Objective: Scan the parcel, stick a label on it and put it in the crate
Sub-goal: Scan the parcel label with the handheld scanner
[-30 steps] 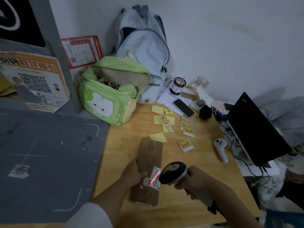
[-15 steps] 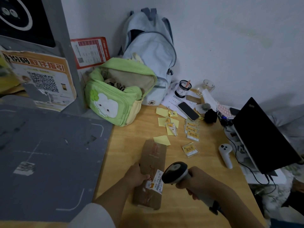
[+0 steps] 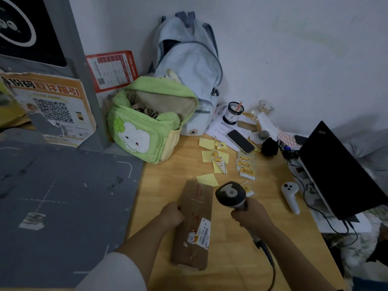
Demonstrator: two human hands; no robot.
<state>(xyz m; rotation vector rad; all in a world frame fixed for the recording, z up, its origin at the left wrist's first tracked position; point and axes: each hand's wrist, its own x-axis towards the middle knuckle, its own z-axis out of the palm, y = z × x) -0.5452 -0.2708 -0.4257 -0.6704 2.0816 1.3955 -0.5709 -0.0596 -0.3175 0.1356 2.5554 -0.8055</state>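
Observation:
A long brown cardboard parcel (image 3: 194,208) lies flat on the wooden table (image 3: 159,181), with a white barcode label on its near right side. My left hand (image 3: 172,214) grips the parcel's left edge. My right hand (image 3: 251,217) is closed around the handle of a dark barcode scanner (image 3: 230,194), whose head is raised to the right of the parcel, away from the barcode. Yellow printed labels (image 3: 246,167) lie in a small pile beyond the scanner. No crate is visible.
A green bag (image 3: 144,131) and a pale blue backpack (image 3: 189,66) stand at the back. A phone (image 3: 240,141), yellow notes (image 3: 206,179), a white controller (image 3: 290,196) and an open laptop (image 3: 340,175) crowd the right side. A grey mat (image 3: 63,196) lies on the left.
The scanner has lifted off the barcode label and swung up and to the right; its red beam is gone. My left hand stays on the parcel.

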